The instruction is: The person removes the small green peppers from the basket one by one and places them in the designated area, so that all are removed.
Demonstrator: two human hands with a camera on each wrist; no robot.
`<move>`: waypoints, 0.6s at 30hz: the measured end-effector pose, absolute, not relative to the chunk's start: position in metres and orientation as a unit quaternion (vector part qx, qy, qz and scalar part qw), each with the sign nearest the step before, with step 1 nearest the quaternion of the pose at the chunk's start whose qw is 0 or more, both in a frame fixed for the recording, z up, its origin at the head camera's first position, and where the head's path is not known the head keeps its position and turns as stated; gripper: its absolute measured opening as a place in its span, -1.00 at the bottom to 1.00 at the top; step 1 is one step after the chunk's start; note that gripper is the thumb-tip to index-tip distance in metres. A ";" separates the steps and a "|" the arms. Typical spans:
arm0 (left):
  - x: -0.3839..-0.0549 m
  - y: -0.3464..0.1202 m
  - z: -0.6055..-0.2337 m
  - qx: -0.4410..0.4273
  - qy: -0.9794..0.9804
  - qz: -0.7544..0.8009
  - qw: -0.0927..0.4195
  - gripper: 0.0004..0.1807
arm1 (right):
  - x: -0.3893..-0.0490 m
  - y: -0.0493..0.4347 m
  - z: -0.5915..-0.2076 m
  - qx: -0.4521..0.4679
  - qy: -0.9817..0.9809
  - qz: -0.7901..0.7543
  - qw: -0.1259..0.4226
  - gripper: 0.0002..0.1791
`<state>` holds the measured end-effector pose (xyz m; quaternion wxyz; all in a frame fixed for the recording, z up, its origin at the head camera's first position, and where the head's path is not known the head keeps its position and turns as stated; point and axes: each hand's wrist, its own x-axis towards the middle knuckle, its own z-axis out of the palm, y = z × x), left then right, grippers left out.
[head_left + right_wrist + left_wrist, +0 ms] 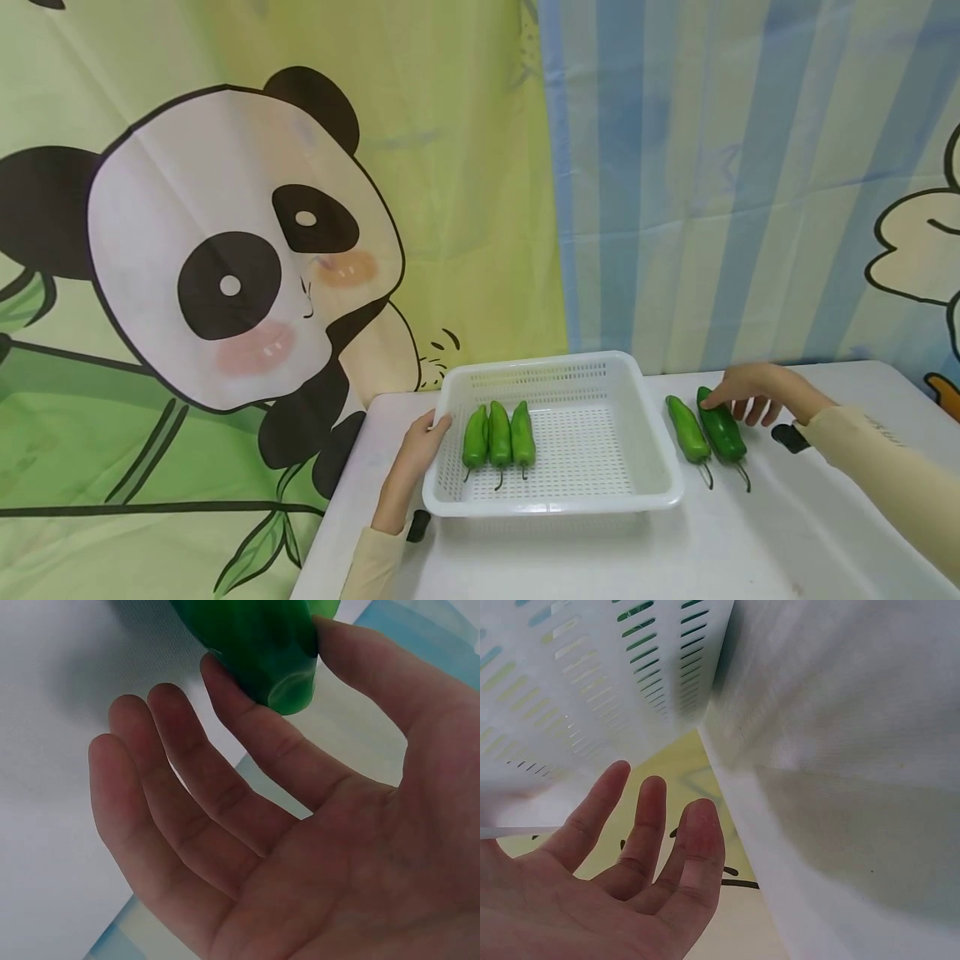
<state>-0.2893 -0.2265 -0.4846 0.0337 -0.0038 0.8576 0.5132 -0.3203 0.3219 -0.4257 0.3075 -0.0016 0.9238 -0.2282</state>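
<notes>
Peppers, green, five in all, entered left to right. Backdrop: panda cloth [225, 250] at far left, blue striped cloth [720, 183] to its right, both behind a white table [750, 542].

Left hand [420, 450]: rests against the left outer wall of the white perforated basket [645, 417], thumb over the rim; the left wrist view shows its fingers [649, 817] straight and relaxed beside the slotted wall, gripping nothing.

Basket contents: three peppers side by side in the left part, stems toward the person. First pepper [476, 437], second pepper [499, 435], third pepper [522, 434]; neighbours touching or just apart, cannot tell which.

Table, right of the basket: fourth pepper [688, 430], lighter green, lying near the basket's right wall, stem toward the person. Dark pepper [722, 432] just beside it, parallel.

Right hand [753, 392]: at the far end of the dark pepper, thumb and forefinger closing on its blunt tip; in the right wrist view the tip sits between thumb and forefinger, the other fingers [150, 795] spread and loosely extended. Pepper lies on the table.
</notes>
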 end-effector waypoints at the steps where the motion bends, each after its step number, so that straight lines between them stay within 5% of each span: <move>1: -0.289 -0.226 -0.485 -0.004 0.857 0.514 0.034 -0.43 | -0.322 0.320 -0.427 0.000 0.925 -0.225 0.305 -0.47; 18: -0.290 -0.227 -0.486 0.002 0.852 0.522 0.040 -0.42 | -0.330 0.303 -0.443 0.038 0.935 -0.193 0.294 -0.49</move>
